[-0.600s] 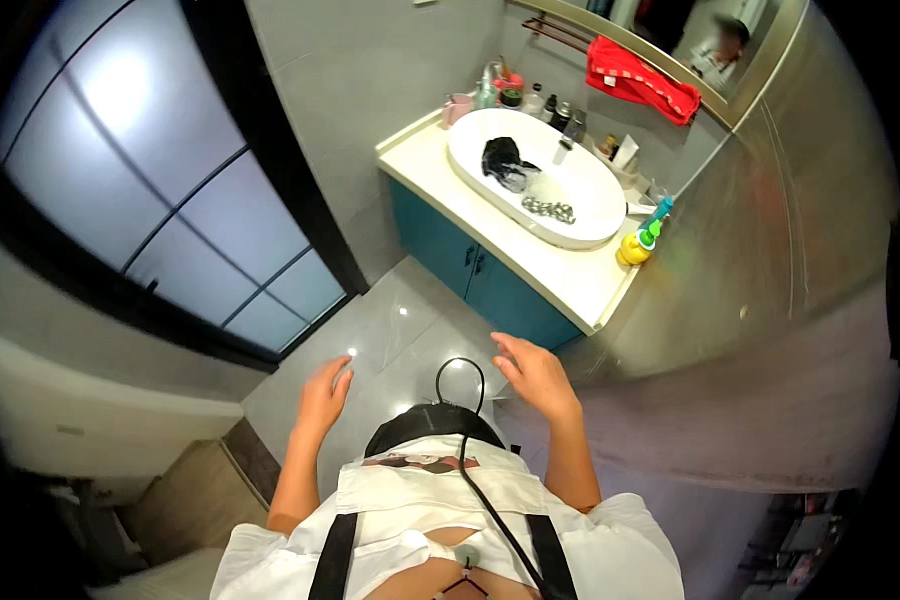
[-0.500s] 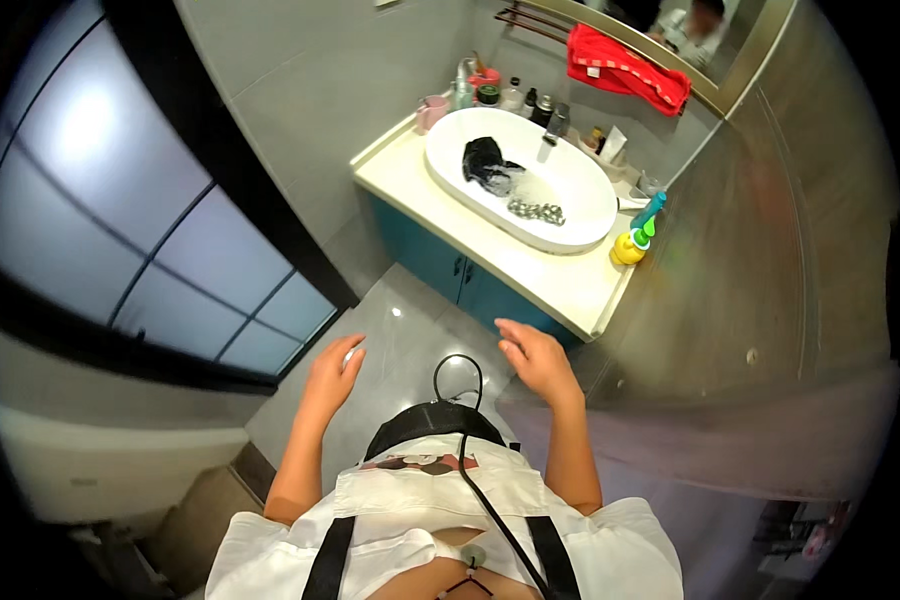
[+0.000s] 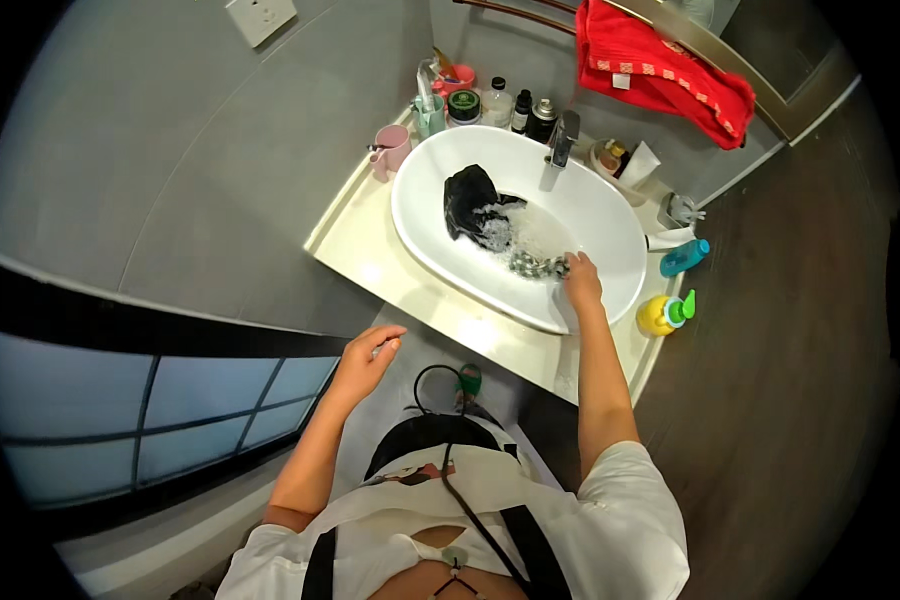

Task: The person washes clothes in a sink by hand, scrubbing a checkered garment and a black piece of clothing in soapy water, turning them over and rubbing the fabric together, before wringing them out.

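Observation:
A white oval washbasin (image 3: 425,232) holds water, a wet black cloth (image 3: 470,200) and a small black-and-white patterned cloth (image 3: 533,264). My right hand (image 3: 584,284) reaches over the basin's near right side, its fingers closed at the right end of the patterned cloth. Fingertips there are partly hidden against the cloth. My left hand (image 3: 363,362) hangs in the air in front of the counter, empty, thumb apart from loosely bent fingers. Behind the basin stands a dark faucet (image 3: 564,138); ripples and foam show in the water beside the black cloth.
A cream counter (image 3: 365,240) carries the basin. A pink cup (image 3: 393,148) and several bottles line its back left. At the right end are a blue bottle (image 3: 684,258) and a yellow pump bottle (image 3: 662,315). A red towel (image 3: 660,70) hangs above; a wooden panel (image 3: 770,330) stands right.
I have come closer to the basin and the view has turned. My right hand has moved from mid-air into the basin onto the patterned cloth. My left hand stays raised and empty.

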Motion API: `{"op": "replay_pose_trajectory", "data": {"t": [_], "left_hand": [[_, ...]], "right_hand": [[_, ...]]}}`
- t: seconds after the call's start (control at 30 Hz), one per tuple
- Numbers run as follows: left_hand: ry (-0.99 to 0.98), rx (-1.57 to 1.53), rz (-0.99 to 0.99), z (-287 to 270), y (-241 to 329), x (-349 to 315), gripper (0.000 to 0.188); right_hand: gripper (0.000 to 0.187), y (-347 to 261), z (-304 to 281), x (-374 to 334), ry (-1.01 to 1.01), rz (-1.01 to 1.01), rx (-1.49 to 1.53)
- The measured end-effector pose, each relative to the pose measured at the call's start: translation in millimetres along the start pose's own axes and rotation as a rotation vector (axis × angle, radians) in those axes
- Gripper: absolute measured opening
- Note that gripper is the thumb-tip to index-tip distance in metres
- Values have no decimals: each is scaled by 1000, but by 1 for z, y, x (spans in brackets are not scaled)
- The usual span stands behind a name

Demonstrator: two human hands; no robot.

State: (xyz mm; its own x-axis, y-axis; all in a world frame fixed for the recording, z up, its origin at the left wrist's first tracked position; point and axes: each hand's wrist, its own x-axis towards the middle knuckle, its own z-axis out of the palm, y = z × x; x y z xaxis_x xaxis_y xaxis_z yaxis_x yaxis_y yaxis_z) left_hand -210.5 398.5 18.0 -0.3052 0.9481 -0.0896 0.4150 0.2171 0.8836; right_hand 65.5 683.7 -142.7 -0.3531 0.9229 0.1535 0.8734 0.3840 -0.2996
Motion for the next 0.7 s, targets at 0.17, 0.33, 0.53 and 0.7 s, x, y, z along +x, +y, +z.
{"op": "replay_pose_trajectory", "data": {"t": [0.17,0.33,0.53,0.7], "left_hand": [[-75,-124,-68,-6,-35,58,21],[-283,-279,-119,9,-49,129,21],[-447,-512,-113,29,-65,211,21],[-465,-619,-262,45,-60,248,24]], "right_hand": [[44,-21,34,21,-473,367,-57],[26,-41,18,27,-607,220,350],[9,-50,-40,68,-209,279,955],[21,11,-11,68,53,577,658]]}}
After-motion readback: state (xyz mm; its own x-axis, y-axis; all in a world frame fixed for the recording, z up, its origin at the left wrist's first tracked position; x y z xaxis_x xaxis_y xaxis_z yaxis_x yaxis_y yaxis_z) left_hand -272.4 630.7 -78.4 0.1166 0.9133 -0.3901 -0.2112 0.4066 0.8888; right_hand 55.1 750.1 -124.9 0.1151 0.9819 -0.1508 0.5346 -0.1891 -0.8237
